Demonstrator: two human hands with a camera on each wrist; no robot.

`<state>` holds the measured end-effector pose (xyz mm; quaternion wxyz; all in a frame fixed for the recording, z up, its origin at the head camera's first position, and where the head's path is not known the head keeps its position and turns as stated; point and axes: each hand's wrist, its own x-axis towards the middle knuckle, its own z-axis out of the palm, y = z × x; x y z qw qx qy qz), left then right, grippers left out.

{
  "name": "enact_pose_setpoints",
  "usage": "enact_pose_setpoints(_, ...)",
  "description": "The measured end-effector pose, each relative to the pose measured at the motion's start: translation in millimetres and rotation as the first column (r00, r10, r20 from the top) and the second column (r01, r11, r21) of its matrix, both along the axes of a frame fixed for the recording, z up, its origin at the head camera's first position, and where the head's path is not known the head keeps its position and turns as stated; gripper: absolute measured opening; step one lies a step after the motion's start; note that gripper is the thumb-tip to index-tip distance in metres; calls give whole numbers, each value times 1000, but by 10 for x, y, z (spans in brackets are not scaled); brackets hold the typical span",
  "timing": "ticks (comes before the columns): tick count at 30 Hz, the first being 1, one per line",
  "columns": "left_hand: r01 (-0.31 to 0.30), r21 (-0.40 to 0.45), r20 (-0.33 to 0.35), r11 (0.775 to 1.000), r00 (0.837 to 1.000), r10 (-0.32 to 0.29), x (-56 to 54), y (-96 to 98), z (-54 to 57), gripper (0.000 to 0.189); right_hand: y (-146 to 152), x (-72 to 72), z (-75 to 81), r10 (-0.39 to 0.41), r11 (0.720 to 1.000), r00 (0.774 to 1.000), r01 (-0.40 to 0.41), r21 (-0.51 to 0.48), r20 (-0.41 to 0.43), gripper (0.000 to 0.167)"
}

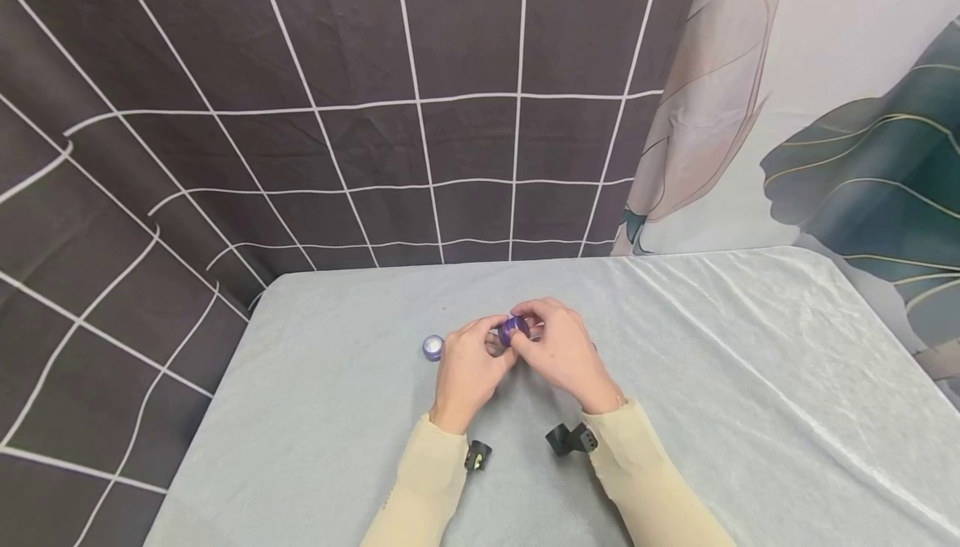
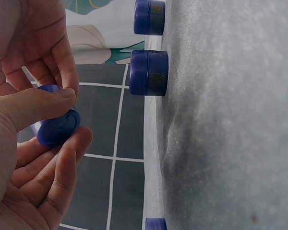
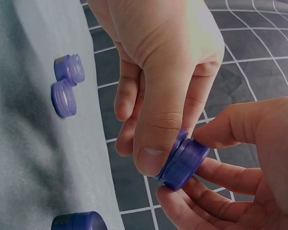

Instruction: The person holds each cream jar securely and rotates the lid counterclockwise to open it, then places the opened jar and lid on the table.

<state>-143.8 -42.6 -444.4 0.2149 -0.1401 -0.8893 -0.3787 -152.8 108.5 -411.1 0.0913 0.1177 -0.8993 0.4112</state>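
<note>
Above cloth [image 1: 337, 414], hands [image 1: 468, 370] [image 1: 558, 348] gripping jar [image 1: 513, 331], edge [image 1: 390, 270] beyond

Forearms [image 1: 427, 480] angled inward, fingers [image 2: 63, 175] curled

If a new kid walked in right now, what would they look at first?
Probably the small purple jar pinched between the left hand and right hand, near the middle of the head view. Next, perhaps, the huge dark cloth with white grid lines behind the table. The right wrist view also shows an open jar with a threaded neck, standing on the table beside a purple lid.
</note>
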Motion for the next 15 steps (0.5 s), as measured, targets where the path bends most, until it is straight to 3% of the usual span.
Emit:
enact_pose_setpoints(6, 9, 10, -19, 1000, 1000, -8, 1, 1, -2, 35, 3, 7, 10, 14, 1000, 1000, -14, -10, 8, 28)
enact_pose_setpoints(15, 7, 16, 15, 1000, 1000, -8, -1, 0, -8, 36, 9, 13, 9, 33, 999, 999, -33, -12, -7, 29)
